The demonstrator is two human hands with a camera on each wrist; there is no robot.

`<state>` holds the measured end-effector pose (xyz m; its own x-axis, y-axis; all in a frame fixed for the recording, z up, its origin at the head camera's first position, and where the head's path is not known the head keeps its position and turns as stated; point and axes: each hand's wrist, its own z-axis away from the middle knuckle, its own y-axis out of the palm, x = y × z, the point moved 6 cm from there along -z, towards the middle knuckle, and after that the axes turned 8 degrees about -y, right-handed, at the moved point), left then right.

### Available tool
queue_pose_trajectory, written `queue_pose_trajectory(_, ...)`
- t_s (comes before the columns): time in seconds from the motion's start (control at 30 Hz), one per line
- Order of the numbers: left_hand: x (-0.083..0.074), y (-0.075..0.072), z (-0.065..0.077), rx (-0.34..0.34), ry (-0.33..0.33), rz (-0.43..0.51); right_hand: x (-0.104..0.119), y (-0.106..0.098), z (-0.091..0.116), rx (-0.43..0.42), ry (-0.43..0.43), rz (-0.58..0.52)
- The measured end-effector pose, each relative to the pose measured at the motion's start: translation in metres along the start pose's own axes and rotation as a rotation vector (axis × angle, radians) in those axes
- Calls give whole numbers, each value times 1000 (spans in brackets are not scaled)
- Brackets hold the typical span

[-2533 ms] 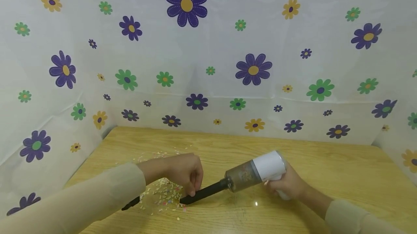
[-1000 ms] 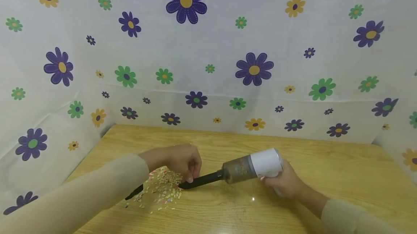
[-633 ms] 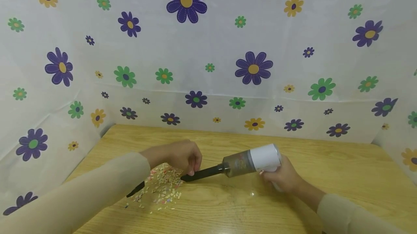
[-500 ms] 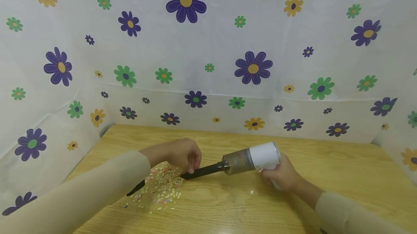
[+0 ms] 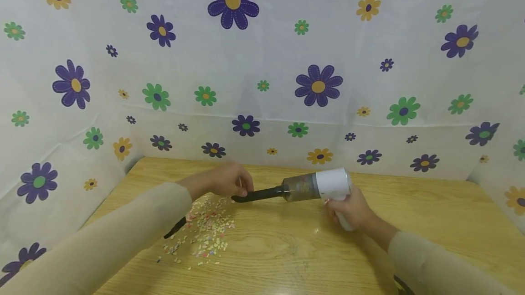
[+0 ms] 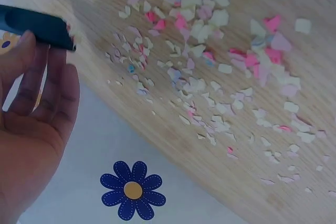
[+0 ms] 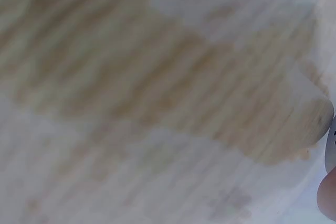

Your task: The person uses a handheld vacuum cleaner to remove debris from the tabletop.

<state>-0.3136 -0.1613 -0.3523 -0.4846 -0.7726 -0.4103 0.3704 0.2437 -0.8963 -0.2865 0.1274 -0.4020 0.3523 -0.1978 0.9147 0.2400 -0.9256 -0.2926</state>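
Flowered sheet point(image 5: 279, 53) behind scattered confetti point(image 5: 210, 226)

White sheet point(image 5: 262, 58) upright along left, far and right sides of wood-grain desk point(image 5: 430, 222); printed flowers point(image 5: 232, 1) purple, green, yellow.

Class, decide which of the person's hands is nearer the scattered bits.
Left: the left hand holds the black nozzle beside the scattered bits; the right hand grips the white handle, farther right.
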Motion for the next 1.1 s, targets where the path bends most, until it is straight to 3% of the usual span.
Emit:
queue_pose_trajectory(0.13, 2, -8, -9, -65, -37, -29, -3, -4, -6, -33, 44, 27)
queue_pose_trajectory(0.37, 14, -16, -37, -146, -109, -61, -8, -6, -23, -126, 81, 54)
queue_pose_trajectory(0.57, 28, -20, -50, -156, -192, -88, -9, -1, -37, -151, 97, 87)
queue_pose_trajectory(0.9, 44, -10, -44, -129, -121, -116, -11, 7, -45, -87, 123, 117)
queue_pose_trajectory(1.1, 43, -8, -42, -112, -88, -114, -11, 7, -46, -76, 111, 132)
